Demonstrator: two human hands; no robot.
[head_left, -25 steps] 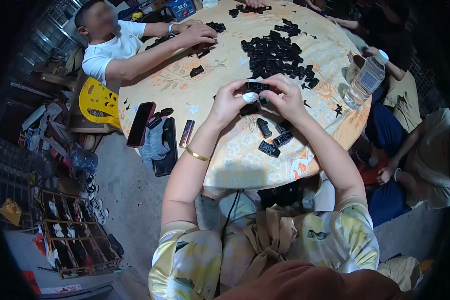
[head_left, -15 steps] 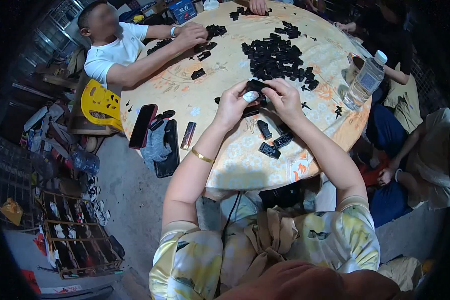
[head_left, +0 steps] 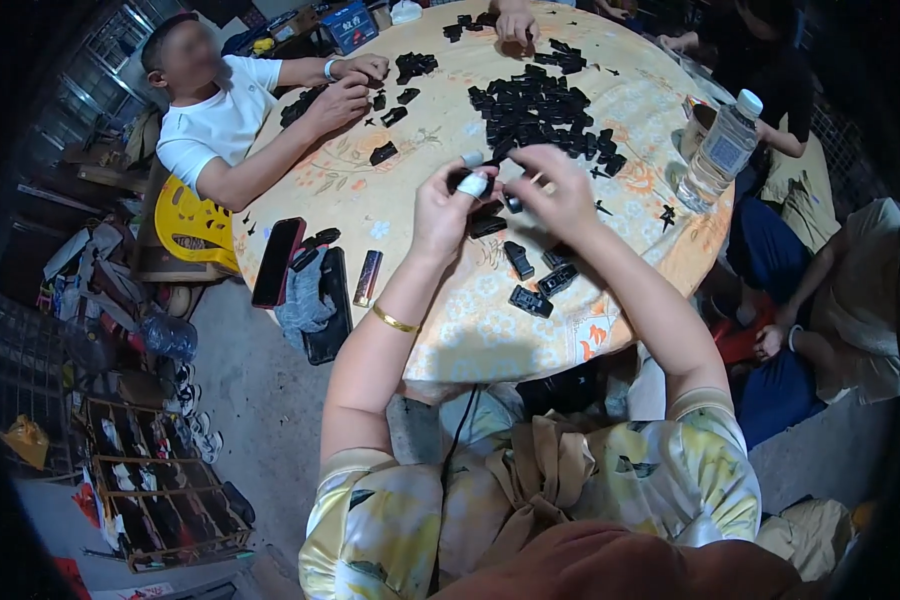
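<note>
My left hand (head_left: 440, 215) is closed around a small black plastic piece (head_left: 459, 180), mostly hidden by the fingers. White wrapping covers its thumb tip, and a gold bangle circles the wrist. Just to its right, my right hand (head_left: 562, 197) is raised with bent fingers, blurred by motion; whether it grips anything is unclear. A dark part (head_left: 513, 203) shows under its fingertips. Below both hands lie several loose black pieces, including one boxy piece (head_left: 518, 260) and another (head_left: 531, 301) nearer the table edge. Beyond them spreads a large heap of black pieces (head_left: 540, 110).
A clear bottle (head_left: 720, 155) stands by a cup (head_left: 697, 130) at the right rim of the round, cloth-covered table (head_left: 320, 210). At left lie a phone (head_left: 279, 262), a grey cloth (head_left: 306, 305) and a lighter-like stick (head_left: 368, 278). Other people's hands (head_left: 342, 100) work across the table.
My hands have come apart slightly; the right has turned and lifted away from the piece held at the left. The whole view has shifted a little. Across the table, a person's hands have moved.
</note>
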